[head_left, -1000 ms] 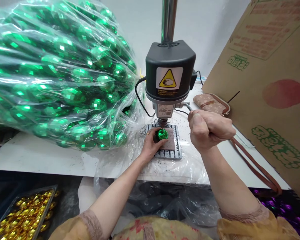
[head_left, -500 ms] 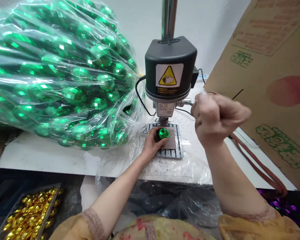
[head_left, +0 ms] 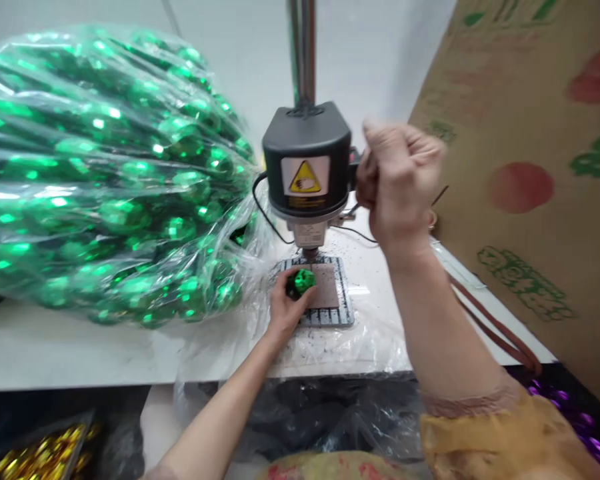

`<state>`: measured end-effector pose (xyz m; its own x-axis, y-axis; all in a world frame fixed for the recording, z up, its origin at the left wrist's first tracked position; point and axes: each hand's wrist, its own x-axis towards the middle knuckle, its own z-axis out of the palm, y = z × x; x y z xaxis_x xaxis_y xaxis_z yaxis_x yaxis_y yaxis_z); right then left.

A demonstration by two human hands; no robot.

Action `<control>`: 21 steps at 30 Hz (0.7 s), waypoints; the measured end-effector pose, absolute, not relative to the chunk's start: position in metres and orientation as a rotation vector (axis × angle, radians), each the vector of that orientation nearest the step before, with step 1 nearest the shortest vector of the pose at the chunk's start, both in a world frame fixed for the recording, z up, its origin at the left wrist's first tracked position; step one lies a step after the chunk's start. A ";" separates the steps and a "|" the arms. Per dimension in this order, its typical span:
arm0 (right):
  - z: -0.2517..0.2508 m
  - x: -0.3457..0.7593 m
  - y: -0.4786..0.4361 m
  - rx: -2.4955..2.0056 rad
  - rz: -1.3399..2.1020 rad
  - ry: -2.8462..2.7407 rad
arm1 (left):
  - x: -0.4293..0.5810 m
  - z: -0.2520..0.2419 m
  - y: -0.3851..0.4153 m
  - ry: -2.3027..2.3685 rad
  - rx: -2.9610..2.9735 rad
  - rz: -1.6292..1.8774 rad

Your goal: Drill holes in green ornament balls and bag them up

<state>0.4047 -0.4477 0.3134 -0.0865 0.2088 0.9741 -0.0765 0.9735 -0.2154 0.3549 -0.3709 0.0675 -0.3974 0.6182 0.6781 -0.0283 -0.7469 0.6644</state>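
Ornament (head_left: 304,281), green and mirror-faceted, below the drill chuck (head_left: 310,253): where does it sit?

At the left edge of a brown pad (head_left: 327,288), which lies on a slotted metal base (head_left: 330,319) on the table (head_left: 45,353). Chuck and ornament nearly meet; whether they touch, the view does not settle.

Left hand (head_left: 285,310)?

Closed around the ornament, fingers curled over its near side, holding it on the pad.

Right hand (head_left: 400,180)?

A closed fist, raised beside the black drill head (head_left: 307,143). A moment ago it sat lower, level with the drill's side lever. Whatever it grips is hidden inside the fingers.

What has just changed?

Chiefly the rise of that fist. The ornament stays under the chuck in the left hand's grip, while the view has shifted and softened slightly.

What surrounds the pair?

A plastic bag (head_left: 105,173) packed with similar green ornaments at left, black specks (head_left: 353,243) scattered on the table, a printed carton (head_left: 505,200) at right, and gold ornaments (head_left: 30,460) below the table's edge.
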 end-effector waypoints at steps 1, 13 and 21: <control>0.313 0.405 -0.447 -0.132 0.220 -1.639 | 0.354 0.067 -0.371 0.817 1.386 2.218; 0.317 0.408 -0.446 -0.277 0.226 -1.680 | 0.356 0.048 -0.418 0.838 1.446 2.358; 0.314 0.408 -0.444 -0.260 0.151 -1.648 | 0.377 0.056 -0.480 0.430 1.305 2.324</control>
<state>0.4081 -0.4441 0.3143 -0.0774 0.2585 0.9629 0.0790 0.9644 -0.2525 0.3772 -0.4803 0.0563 -0.4590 0.5148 0.7241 -0.2219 -0.8556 0.4676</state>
